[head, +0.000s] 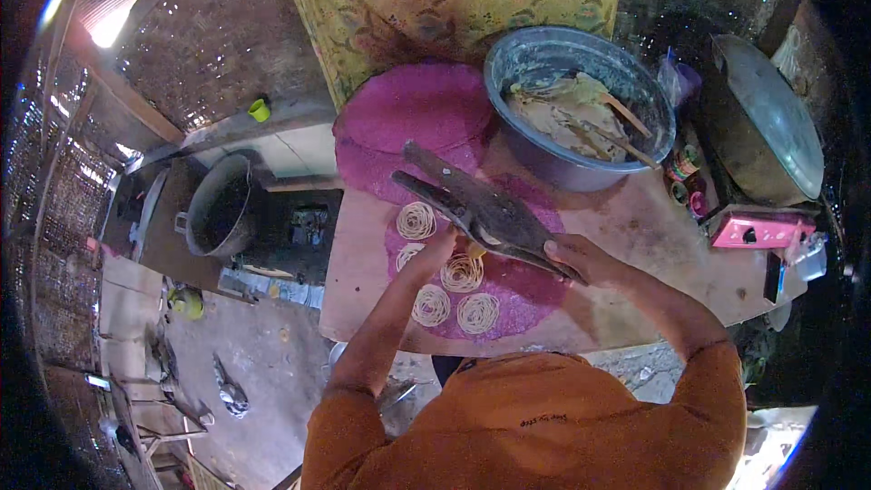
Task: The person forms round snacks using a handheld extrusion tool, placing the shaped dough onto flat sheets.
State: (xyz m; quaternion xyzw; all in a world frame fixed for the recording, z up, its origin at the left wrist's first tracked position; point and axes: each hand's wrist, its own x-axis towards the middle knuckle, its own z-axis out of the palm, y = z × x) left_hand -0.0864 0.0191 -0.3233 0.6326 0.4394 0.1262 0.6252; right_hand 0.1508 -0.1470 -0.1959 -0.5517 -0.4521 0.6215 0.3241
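My right hand [586,258] grips the near end of a dark wooden hand press [500,207], two long boards that slant from upper left to lower right above the table. Beneath the press, by its yellow part [475,249], is my left hand [442,249], partly hidden; what its fingers do there cannot be made out. Round coils of pale dough strands [478,313] lie on a purple woven round mat [524,316]. One coil [461,273] is right below the press, and another [409,256] is partly covered by my left wrist.
Purple mats [415,109] lie at the back of the table [367,299]. A blue-grey basin [578,173] holds dough [561,116] and wooden sticks. To the right are a large lidded pot [755,143], small jars [682,163] and a pink box [759,229]. A big dark pot [221,204] stands left.
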